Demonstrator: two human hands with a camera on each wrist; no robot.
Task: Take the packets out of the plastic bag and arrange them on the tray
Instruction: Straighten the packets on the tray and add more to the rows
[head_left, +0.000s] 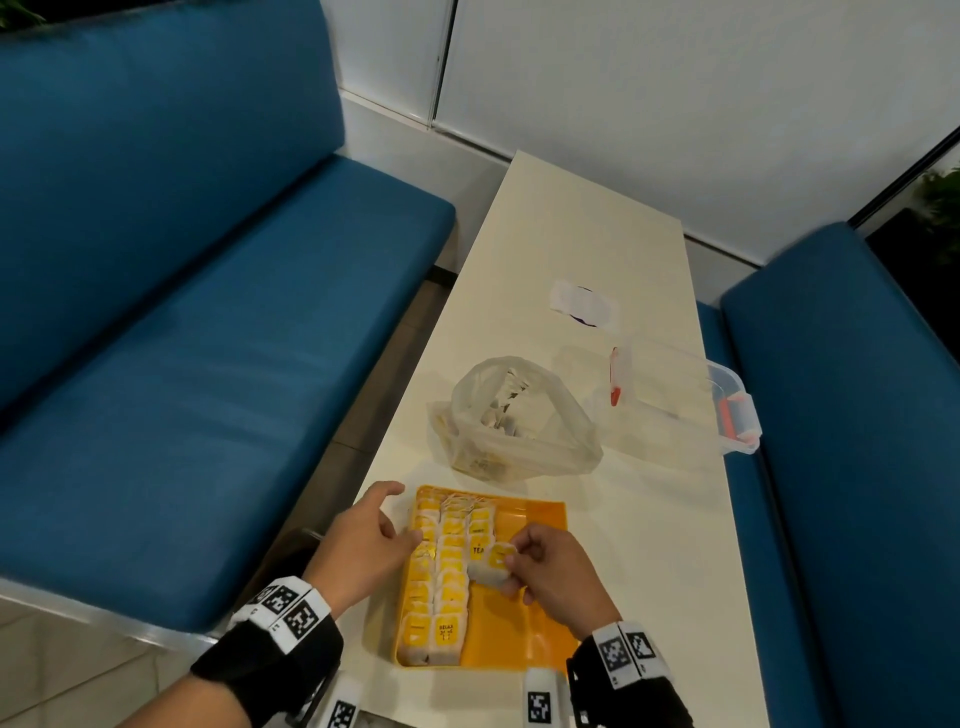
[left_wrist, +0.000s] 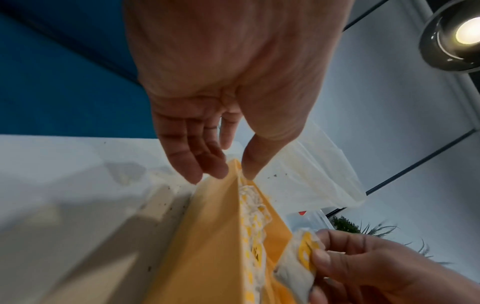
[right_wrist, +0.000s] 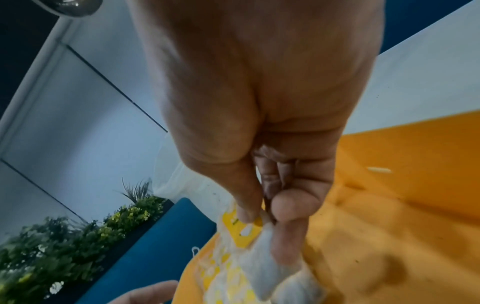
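Yellow labels on the packets (head_left: 448, 571) read "TEA" on one and "RELAX" on the nearest; other print is too small to read. They lie in rows on the left part of the orange tray (head_left: 535, 525). The right hand (head_left: 556, 574) pinches one packet (head_left: 493, 566) between thumb and fingers just above the tray, beside the rows. The left hand (head_left: 363, 540) hovers at the tray's left edge, fingers loose, holding nothing. The bag (head_left: 519, 415) sits beyond the tray with more packets inside.
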